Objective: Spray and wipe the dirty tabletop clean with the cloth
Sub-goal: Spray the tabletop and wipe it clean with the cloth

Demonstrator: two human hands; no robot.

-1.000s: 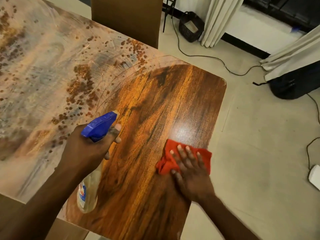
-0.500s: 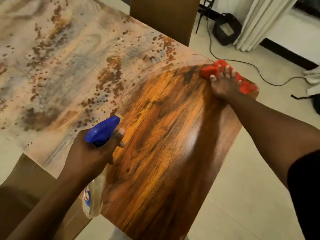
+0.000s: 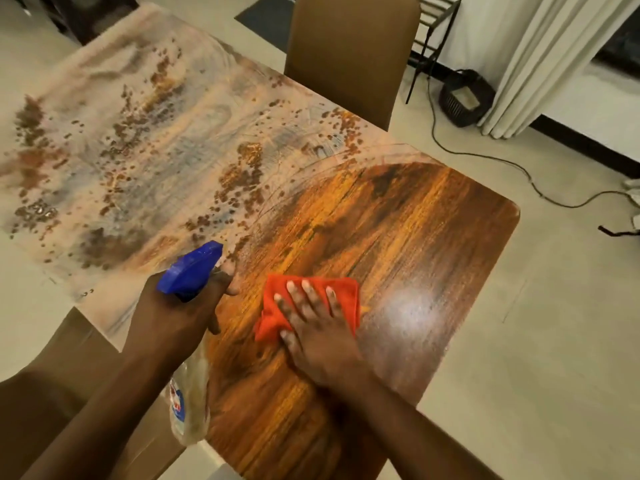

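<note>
Hidden / cut off:
- Spray bottle (image 3: 188,410): clear lower body blurred, label unreadable; neck and trigger covered by left hand (image 3: 173,317).
- Cloth (image 3: 341,296): middle covered by right hand (image 3: 318,337).
- Both forearms cut by bottom edge of frame.
- Tabletop (image 3: 433,244): cut by left edge of frame.
- Brown shape under table edge, lower left: too dark to identify.
- Contact between bottle base and table: cannot tell.

Fingers:
- Left hand: curled tight round bottle neck, just below blue spray head (image 3: 194,268); one fingertip visible at front of trigger. Holds bottle at lower centre-left of frame, nozzle aimed toward upper right.
- Right hand: straight, slightly spread, pressed flat on cloth; thumb along cloth's lower left edge. No pinch, no curl.

Task items:
- Cloth: orange-red, folded to a rough square, flat on table at lower centre of frame, just right of bottle hand, within clean zone.
- Tabletop, right part: glossy dark wood grain, glare patch right of cloth.
- Tabletop, left and upper part: pale film, brown specks and blotches, curved smear arcs along boundary with clean zone.

Surroundings: brown chair (image 3: 349,53) top centre; white curtain (image 3: 540,57) top right; black cable (image 3: 485,155) on floor at right.
</note>
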